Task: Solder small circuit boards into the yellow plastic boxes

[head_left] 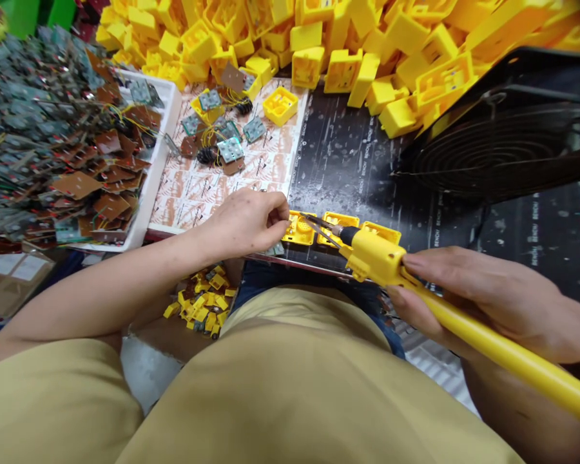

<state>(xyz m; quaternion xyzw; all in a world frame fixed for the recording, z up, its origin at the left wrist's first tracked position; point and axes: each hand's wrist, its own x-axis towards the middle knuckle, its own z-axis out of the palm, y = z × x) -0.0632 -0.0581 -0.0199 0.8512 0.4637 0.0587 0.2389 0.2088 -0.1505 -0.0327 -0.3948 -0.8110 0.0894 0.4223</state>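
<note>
My right hand (493,296) is wrapped round the long yellow handle of a soldering iron (377,254). Its dark tip and a thin metal rod beside it reach over a small open yellow plastic housing (300,229) at the bench's front edge. At that housing's left side my left hand (251,222) is closed, thumb and fingertips pinched together. Whatever lies between those fingertips is hidden. Two more open yellow housings, a middle one (336,225) partly behind the tool and a right one (384,232), stand in a row to the right.
A white tray (171,122) heaped with circuit boards (77,183) stands at left. Wired boards (229,149) and a housing (280,106) lie on the patterned sheet. Yellow housings (343,71) pile up at the back. A black fan (502,129) stands right; below, a box holds yellow parts (205,303).
</note>
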